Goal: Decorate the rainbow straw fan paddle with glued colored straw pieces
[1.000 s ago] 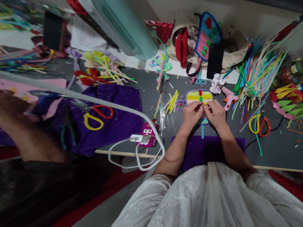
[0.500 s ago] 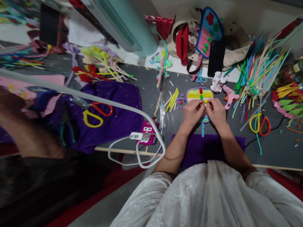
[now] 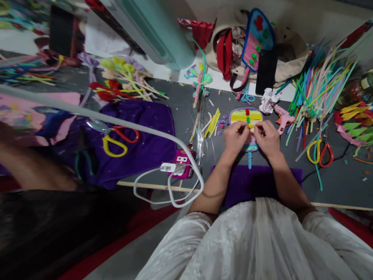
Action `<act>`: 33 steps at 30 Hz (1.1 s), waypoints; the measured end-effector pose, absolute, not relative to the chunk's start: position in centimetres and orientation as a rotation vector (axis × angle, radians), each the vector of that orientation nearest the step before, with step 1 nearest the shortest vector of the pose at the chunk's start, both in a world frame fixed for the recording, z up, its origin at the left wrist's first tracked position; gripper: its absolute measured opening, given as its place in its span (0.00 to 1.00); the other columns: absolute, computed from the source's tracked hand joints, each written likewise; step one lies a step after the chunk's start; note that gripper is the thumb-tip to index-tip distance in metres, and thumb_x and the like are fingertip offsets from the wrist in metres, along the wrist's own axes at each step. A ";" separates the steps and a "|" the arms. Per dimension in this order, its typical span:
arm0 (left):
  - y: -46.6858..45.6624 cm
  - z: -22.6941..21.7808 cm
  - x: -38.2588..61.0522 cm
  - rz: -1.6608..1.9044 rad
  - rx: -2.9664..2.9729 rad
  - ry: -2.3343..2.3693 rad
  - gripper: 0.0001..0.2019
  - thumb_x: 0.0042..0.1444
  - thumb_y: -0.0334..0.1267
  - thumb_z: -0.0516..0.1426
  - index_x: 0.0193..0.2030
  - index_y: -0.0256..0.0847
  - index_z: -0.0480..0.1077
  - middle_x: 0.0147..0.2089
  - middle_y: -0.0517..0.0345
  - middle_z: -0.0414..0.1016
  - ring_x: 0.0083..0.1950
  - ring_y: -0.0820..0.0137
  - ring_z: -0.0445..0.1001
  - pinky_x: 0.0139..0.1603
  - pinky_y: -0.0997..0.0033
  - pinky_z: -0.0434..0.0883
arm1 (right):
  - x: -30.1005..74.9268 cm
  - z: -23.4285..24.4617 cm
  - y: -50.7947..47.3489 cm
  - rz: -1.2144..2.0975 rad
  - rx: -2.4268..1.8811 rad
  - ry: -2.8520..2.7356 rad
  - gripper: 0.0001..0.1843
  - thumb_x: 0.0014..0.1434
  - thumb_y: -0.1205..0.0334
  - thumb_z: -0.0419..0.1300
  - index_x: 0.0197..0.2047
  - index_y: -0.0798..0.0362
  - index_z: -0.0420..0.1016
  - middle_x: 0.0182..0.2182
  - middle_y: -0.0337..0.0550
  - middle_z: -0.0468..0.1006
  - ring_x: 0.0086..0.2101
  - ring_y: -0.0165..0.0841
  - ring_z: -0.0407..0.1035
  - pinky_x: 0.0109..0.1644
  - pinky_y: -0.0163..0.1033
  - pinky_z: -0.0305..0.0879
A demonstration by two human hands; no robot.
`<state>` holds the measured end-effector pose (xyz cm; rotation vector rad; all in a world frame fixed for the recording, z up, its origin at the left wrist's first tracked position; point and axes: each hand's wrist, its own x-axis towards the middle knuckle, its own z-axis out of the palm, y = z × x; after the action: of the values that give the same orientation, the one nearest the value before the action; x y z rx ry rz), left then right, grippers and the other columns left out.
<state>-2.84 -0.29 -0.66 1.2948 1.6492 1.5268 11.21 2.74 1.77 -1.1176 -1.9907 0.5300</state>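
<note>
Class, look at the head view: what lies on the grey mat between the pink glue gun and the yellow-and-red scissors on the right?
In the head view, between the glue gun and the scissors, loose coloured strips lie on the grey mat.

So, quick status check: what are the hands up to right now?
Left hand and right hand both pinching at the striped craft panel. Panel flat on the grey table. Glue gun just right, not blocking.

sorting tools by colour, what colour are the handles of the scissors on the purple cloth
One handle is yellow, the other red: scissors, head view.
</note>
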 end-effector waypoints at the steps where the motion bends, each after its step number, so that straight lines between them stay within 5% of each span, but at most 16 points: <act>1: -0.3 -0.7 -2.8 1.523 1.297 1.670 0.06 0.57 0.38 0.61 0.33 0.42 0.78 0.32 0.57 0.80 0.34 0.68 0.74 0.40 0.69 0.70 | 11.2 1.7 2.7 0.524 -1.121 -2.006 0.07 0.67 0.62 0.55 0.36 0.48 0.73 0.34 0.44 0.77 0.34 0.34 0.71 0.40 0.40 0.67; 20: -0.4 -0.6 -2.7 1.513 1.313 1.638 0.05 0.57 0.36 0.62 0.33 0.42 0.79 0.31 0.58 0.79 0.33 0.70 0.74 0.39 0.70 0.69 | 11.2 0.5 2.9 0.499 -1.142 -2.066 0.10 0.67 0.64 0.54 0.43 0.49 0.77 0.39 0.48 0.80 0.38 0.38 0.74 0.45 0.42 0.70; 28: 0.1 -0.5 -2.7 1.564 1.143 1.465 0.08 0.56 0.42 0.63 0.32 0.40 0.79 0.31 0.58 0.80 0.32 0.71 0.75 0.37 0.71 0.71 | 11.1 1.1 3.1 0.774 -1.158 -1.851 0.08 0.63 0.63 0.57 0.36 0.50 0.78 0.34 0.44 0.80 0.35 0.35 0.73 0.43 0.40 0.70; 33: 0.3 -0.2 -2.9 1.551 0.938 1.307 0.13 0.52 0.47 0.67 0.32 0.38 0.78 0.29 0.58 0.80 0.29 0.72 0.75 0.33 0.73 0.73 | 11.1 1.1 3.4 1.241 -1.138 -1.520 0.10 0.60 0.53 0.63 0.37 0.51 0.78 0.27 0.37 0.78 0.25 0.29 0.69 0.29 0.35 0.66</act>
<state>-2.86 0.28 -0.23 0.9376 1.3070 1.5512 11.12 3.41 1.06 -1.1378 -1.5198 1.2410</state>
